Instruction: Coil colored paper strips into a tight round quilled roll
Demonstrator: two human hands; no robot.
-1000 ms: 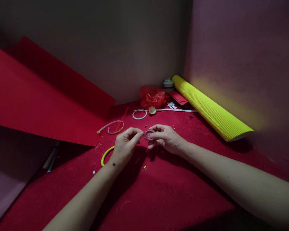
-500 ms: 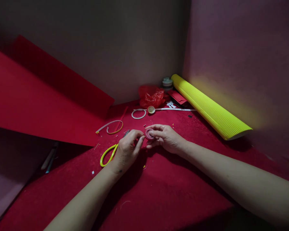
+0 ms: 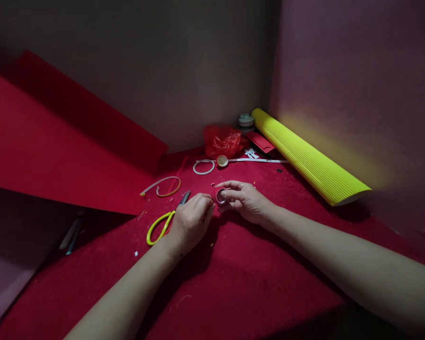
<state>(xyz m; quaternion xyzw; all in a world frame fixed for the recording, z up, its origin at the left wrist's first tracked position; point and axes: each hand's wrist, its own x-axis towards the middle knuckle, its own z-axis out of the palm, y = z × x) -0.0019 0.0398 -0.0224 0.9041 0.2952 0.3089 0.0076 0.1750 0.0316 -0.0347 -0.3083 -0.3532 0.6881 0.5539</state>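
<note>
Between my hands, above the red-covered table [image 3: 241,283], is a small red ring [image 3: 217,195] with a ribbed outer side, like a coiled strip of corrugated paper. My right hand [image 3: 246,200] holds it from the right, thumb inside the opening and fingers around the outside. At its left edge, my left hand [image 3: 194,212] is closed with the fingertips pressed together against the ring; the back of the hand hides the exact grip. Yellow-handled scissors [image 3: 150,232] lie beside and partly under my left hand, blades pointing away.
Behind the hands are a white coiled strip [image 3: 194,170], a small round piece [image 3: 222,161], a white-and-orange curled strip [image 3: 168,178] and a red plastic bag [image 3: 222,141]. A yellow corrugated roll [image 3: 311,160] leans at right. Large red sheets [image 3: 63,151] rise at left. A lidded jar [image 3: 246,121] stands behind.
The red ring has turned, so its ribbed outer side now faces left. My left hand has rolled over, its back now more toward me, and more of the scissors' blades shows.
</note>
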